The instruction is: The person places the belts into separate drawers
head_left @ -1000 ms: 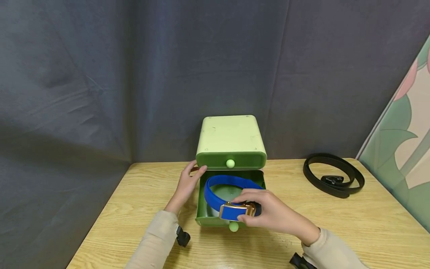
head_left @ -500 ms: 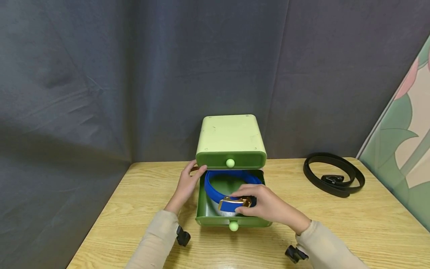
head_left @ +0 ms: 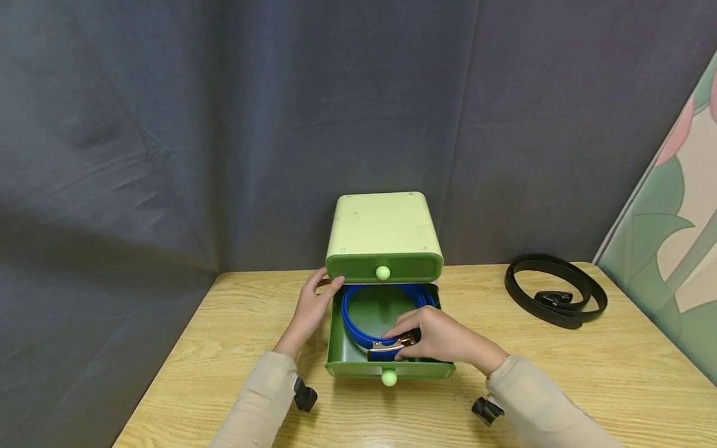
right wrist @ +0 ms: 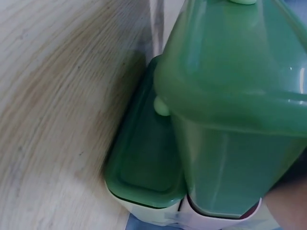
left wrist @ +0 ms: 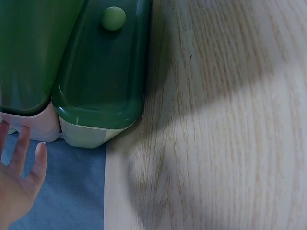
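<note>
In the head view a coiled blue belt (head_left: 348,320) lies inside the pulled-out green drawer (head_left: 361,371). Thumb and fingers of my right hand (head_left: 450,336) pinch its gold-edged buckle (head_left: 389,346) just behind the drawer front. My left hand (head_left: 309,308) rests on the left side of the small drawer cabinet (head_left: 386,224), fingers extended. The left wrist view shows those fingertips (left wrist: 21,132) touching the pink middle section of the cabinet. Only a blurred bit of my right hand (right wrist: 290,203) shows in the right wrist view; the belt is hidden there behind the drawer.
A coiled black belt (head_left: 560,317) lies at the right on the wooden table (head_left: 235,348). The cabinet's top drawer (head_left: 358,267) is closed. A dark curtain (head_left: 336,112) hangs behind, and a patterned panel (head_left: 661,249) slants along the right side.
My right hand has lowered the blue belt from above the drawer down into it, and the buckle has tilted. The left hand has stayed in place.
</note>
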Available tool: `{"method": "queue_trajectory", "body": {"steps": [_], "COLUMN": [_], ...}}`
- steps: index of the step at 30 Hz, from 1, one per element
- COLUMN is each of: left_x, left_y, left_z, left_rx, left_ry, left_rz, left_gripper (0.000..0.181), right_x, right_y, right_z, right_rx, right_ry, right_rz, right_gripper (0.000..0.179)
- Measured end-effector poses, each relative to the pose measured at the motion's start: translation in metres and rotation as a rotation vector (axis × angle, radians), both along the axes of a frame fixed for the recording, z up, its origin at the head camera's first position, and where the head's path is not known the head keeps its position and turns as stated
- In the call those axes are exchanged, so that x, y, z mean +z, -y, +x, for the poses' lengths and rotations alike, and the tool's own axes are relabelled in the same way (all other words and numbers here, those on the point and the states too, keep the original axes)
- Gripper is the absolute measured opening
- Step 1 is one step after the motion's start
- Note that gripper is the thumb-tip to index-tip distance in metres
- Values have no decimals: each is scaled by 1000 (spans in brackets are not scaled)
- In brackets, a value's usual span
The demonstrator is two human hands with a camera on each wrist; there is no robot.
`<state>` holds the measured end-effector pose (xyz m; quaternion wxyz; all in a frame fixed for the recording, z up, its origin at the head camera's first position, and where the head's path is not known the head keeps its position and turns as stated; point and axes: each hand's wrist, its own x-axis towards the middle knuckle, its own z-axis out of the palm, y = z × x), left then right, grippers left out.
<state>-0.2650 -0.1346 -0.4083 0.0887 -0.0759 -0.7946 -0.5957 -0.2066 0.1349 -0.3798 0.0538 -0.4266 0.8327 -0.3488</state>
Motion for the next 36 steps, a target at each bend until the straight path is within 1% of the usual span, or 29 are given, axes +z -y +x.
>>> {"method": "queue_trajectory", "body": {"steps": [2,8,14,17,20,26,29,30,32,36], "left_x": [0,0,-1,-1,-1,-1,-2,2,1,1], "left_y": [0,1,2,2,1,1,2,2,2,1], "left_z": [0,0,1,1,1,1,0,2,2,1], "left_rx": [3,6,6,3,-1,-6,-7,-12,-13,-17], "left_ry": [1,0,6,11,8,3,-3,-2,-10,-13], "left_rz": [0,2,5,11,11,4,9,11,12,10], "left_gripper": [45,48,49,49,48,46,46,46,46,44], "right_x": [-1,-5,-6,-5,-4,-1,1,1,3,7], "right_y": [0,2,3,3,2,0,-1,-2,-3,-9], "right_z": [-1,-3,-3,-2,-2,-2,-1,0,2,8], "right_rx": [-2,5,14,23,41,74,82,77,58,-8], "right_ry": [-8,-76,-110,-114,-88,13,26,35,55,89], "right_rz": [20,62,101,118,120,71,53,46,34,-1], "right_gripper": [32,30,29,30,31,32,31,31,31,32]}}
